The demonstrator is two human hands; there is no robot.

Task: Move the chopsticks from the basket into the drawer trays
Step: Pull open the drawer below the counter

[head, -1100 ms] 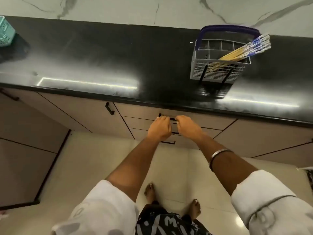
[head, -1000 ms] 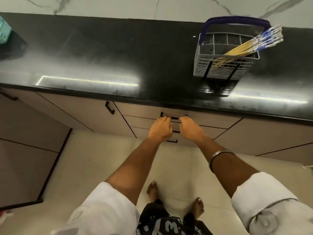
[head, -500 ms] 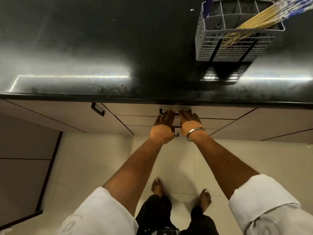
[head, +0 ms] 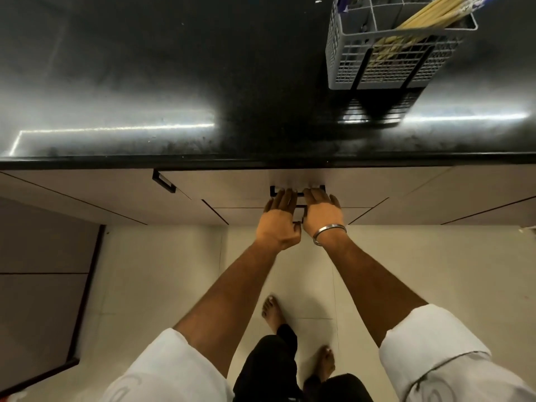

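Head view, looking down. Left hand (head: 279, 220) and right hand (head: 322, 214) are side by side at the top drawer handle (head: 300, 194), a black bar on the beige drawer front (head: 232, 192). Fingers (head: 285, 197) of the left hand lie over the left part of the bar; those of the right hand lie over the right part. Fingers on both hands are extended and only slightly curled, palms down. Whether the fingertips hook under the bar cannot be told, since they are hidden beyond the knuckles. Neither hand holds a loose object. A metal bangle (head: 329, 233) sits on the right wrist. The drawer front appears flush with its neighbours, so the drawer is shut.

Just below the hands, a second drawer handle (head: 303, 211) shows between the thumbs. To the left of the hands, another black handle (head: 164, 182) is fixed on the adjoining cabinet front.

Above the hands lies the black countertop (head: 203, 68). On it, up and to the right of the right hand, stands the grey basket (head: 377, 62). The chopsticks (head: 429, 13) stand in it, leaning to the right over the rim.
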